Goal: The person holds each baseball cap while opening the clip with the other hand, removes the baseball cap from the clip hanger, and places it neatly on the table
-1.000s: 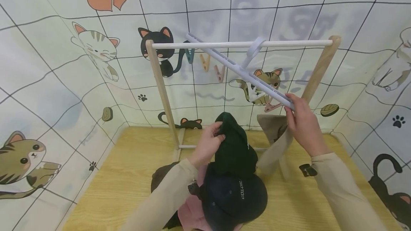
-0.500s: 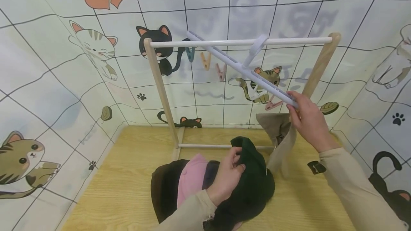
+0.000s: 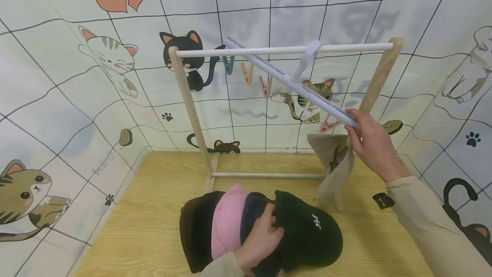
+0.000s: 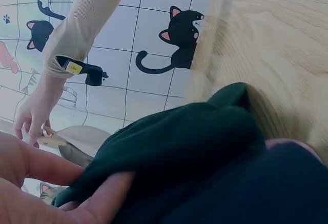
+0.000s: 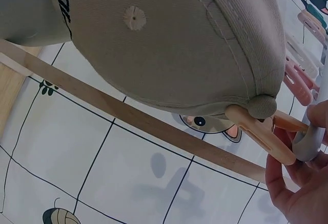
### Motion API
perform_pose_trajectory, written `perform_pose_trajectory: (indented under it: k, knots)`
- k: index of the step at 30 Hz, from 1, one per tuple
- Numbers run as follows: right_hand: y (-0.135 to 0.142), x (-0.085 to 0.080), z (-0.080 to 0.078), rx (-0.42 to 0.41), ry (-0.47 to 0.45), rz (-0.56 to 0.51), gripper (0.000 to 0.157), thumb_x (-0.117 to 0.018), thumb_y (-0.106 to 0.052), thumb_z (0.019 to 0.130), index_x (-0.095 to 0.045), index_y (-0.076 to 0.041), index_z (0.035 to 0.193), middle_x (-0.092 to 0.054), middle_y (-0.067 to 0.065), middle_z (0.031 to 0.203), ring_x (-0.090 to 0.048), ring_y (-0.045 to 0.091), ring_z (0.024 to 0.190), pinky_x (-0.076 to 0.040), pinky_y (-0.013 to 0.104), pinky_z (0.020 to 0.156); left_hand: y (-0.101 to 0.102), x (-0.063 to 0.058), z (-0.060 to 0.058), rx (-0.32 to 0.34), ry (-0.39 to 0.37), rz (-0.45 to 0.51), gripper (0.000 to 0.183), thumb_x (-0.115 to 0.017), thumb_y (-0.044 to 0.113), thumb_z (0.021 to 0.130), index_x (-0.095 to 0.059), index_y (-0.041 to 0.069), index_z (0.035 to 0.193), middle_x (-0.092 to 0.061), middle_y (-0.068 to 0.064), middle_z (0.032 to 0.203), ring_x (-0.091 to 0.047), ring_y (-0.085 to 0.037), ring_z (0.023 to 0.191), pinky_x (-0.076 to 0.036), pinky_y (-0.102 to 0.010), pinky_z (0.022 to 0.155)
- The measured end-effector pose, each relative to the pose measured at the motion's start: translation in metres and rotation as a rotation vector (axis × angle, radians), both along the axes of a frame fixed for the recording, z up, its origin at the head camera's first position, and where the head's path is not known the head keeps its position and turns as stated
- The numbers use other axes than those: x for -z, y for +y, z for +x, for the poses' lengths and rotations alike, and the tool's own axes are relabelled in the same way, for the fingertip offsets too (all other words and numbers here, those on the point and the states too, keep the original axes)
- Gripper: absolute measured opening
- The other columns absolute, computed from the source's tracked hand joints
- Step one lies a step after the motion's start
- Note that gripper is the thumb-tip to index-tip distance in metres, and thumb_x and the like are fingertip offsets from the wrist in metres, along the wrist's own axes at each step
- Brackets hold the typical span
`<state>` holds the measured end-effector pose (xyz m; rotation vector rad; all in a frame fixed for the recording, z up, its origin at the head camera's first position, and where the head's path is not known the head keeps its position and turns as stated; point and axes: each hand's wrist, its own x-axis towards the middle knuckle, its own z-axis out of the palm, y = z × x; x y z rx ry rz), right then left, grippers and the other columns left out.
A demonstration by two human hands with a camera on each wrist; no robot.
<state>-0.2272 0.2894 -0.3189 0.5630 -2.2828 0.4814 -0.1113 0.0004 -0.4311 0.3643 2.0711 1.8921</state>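
In the head view my left hand (image 3: 261, 238) pinches the edge of a dark green cap (image 3: 313, 236) with white embroidery. The left wrist view shows my thumb and fingers on either side of the green cap's fabric (image 4: 174, 131). My right hand (image 3: 373, 142) holds the near end of a lavender clip hanger (image 3: 286, 78), hooked on the rack's white rail and slanting toward me. A beige cap (image 3: 336, 161) hangs below that hand; in the right wrist view an orange clothespin (image 5: 264, 134) bites its top. Several pastel clothespins, including a teal one (image 3: 228, 65), dangle along the hanger.
A row of caps lies on the wooden table (image 3: 146, 208): brown and black (image 3: 200, 225), pink (image 3: 229, 221) and navy (image 3: 251, 208). The rack's wooden posts (image 3: 190, 110) and lower bar (image 3: 265, 175) stand behind them. A cat-print wall covering surrounds the table.
My left hand has brought the green cap down and to the right, from above the navy cap to the right end of the row. My right hand stays on the hanger end.
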Motion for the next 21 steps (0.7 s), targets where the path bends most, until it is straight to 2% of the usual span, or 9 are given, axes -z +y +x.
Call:
perform_pose_trajectory:
  k: [4,7,10,13,15,17,21]
  knots:
    - [0.001,0.000,0.001,-0.006,-0.005,0.009,0.051,-0.065,0.007,0.086,-0.045,0.005,0.134,-0.057,0.026,0.101,-0.052,0.031,0.067,-0.041,0.045,0.055,-0.010,0.003,0.003,-0.008,0.003,-0.054,0.040,-0.052,-0.007,0.088,-0.039,0.002,0.125,-0.050,-0.003,0.076,-0.046,-0.010,0.051,-0.041,-0.023,0.047]
    - [0.002,-0.001,0.002,-0.016,-0.029,-0.011,0.051,-0.065,0.006,0.087,-0.045,0.004,0.134,-0.058,0.024,0.102,-0.053,0.028,0.069,-0.041,0.041,0.055,-0.018,0.006,0.004,-0.017,0.010,-0.053,0.038,-0.052,-0.007,0.090,-0.039,0.002,0.124,-0.051,-0.003,0.079,-0.046,-0.010,0.050,-0.042,-0.022,0.047]
    - [0.003,-0.002,0.005,-0.039,-0.122,-0.110,0.050,-0.064,0.003,0.090,-0.044,0.002,0.136,-0.058,0.024,0.106,-0.053,0.019,0.075,-0.041,0.028,0.058,-0.026,0.007,0.006,-0.013,-0.011,-0.025,0.037,-0.053,-0.006,0.090,-0.041,0.003,0.123,-0.060,-0.007,0.089,-0.053,-0.012,0.057,-0.047,-0.026,0.049]
    - [0.004,-0.002,0.010,-0.049,-0.249,-0.246,0.048,-0.062,-0.003,0.092,-0.043,0.000,0.137,-0.059,0.023,0.109,-0.051,0.005,0.082,-0.039,0.013,0.065,-0.033,0.006,0.008,-0.003,-0.030,-0.005,0.036,-0.055,-0.005,0.089,-0.043,0.002,0.122,-0.061,-0.009,0.095,-0.059,-0.016,0.065,-0.053,-0.032,0.053]
    - [0.005,-0.003,0.014,-0.031,-0.328,-0.306,0.045,-0.062,-0.009,0.094,-0.044,-0.001,0.135,-0.059,0.021,0.110,-0.050,-0.002,0.086,-0.038,0.009,0.072,-0.037,0.003,0.008,0.000,-0.031,0.005,0.032,-0.056,-0.005,0.090,-0.046,0.001,0.120,-0.061,-0.010,0.096,-0.061,-0.018,0.067,-0.054,-0.034,0.055]
    - [0.007,-0.003,0.016,-0.006,-0.373,-0.325,0.042,-0.061,-0.015,0.095,-0.047,0.000,0.132,-0.060,0.019,0.109,-0.049,-0.004,0.087,-0.038,0.009,0.075,-0.041,-0.002,0.008,0.000,0.006,-0.002,0.028,-0.055,-0.005,0.090,-0.049,0.000,0.117,-0.060,-0.011,0.095,-0.062,-0.018,0.066,-0.055,-0.034,0.056]
    - [0.010,-0.004,0.019,0.020,-0.409,-0.331,0.039,-0.062,-0.021,0.095,-0.052,-0.001,0.128,-0.061,0.017,0.107,-0.051,-0.002,0.087,-0.039,0.012,0.075,-0.051,-0.016,0.002,0.000,0.141,-0.070,0.018,-0.054,-0.007,0.090,-0.059,-0.001,0.106,-0.063,-0.009,0.094,-0.064,-0.017,0.068,-0.055,-0.027,0.060]
